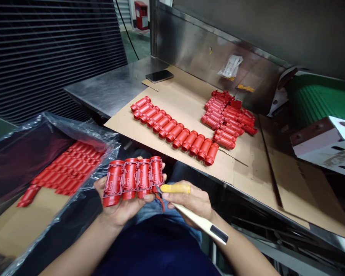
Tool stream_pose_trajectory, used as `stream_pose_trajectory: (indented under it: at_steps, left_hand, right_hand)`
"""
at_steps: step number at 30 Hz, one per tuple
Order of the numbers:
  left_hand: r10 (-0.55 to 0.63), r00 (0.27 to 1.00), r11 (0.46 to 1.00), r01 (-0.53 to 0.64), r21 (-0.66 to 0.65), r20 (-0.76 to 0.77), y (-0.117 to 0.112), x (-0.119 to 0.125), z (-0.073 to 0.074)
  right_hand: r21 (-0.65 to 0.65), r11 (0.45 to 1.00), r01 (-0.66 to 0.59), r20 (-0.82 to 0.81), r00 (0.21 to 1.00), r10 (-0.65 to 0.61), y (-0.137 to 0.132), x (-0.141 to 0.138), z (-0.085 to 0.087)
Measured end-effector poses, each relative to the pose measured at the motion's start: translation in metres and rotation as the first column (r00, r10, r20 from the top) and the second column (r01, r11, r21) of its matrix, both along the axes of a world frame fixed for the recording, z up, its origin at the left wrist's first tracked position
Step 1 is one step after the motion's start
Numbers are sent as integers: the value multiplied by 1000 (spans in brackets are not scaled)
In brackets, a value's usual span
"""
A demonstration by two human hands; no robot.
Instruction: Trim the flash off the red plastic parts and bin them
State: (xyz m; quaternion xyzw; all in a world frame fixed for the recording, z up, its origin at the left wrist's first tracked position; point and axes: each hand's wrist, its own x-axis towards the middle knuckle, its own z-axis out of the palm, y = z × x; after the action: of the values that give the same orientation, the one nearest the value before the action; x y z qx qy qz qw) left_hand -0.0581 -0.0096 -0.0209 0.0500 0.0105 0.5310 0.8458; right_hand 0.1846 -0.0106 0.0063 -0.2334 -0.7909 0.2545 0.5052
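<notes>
My left hand [122,211] is closed around several red plastic tubular parts [130,180] held side by side, their hollow, ribbed faces turned up. My right hand [194,201] grips a trimming knife [199,222] with a cream handle and a black patch near its end. A yellow finger cot [175,188] covers one finger of that hand. The knife's tip touches or nearly touches the lower edge of the rightmost part. A thin red plastic strip [160,202] dangles just below that spot.
A row of red parts [174,130] lies along the cardboard-covered table [184,92], with a heap [227,115] behind. At left, a plastic-lined box [50,220] holds more red parts [71,168]. A phone [159,76] lies at the back; a green bin [324,96] and white box [327,143] stand right.
</notes>
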Motion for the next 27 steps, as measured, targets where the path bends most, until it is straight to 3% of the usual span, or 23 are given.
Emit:
stream_pose_trajectory:
  at_steps: [13,18,27]
  left_hand:
    - [-14,999,1000,14,-17,43,-1,-1,4]
    - [-15,1000,1000,16,-14,27,0,-2,6]
    - [13,1000,1000,-14,-23,-28,-3,-2,9]
  right_hand:
    - [-27,999,-18,-53,998,16,-1,-3,0]
    - [-7,1000,-2,-38,999,2,1,-5,3]
    - [-82,996,-20,-6,1000,20,-3,-3,3]
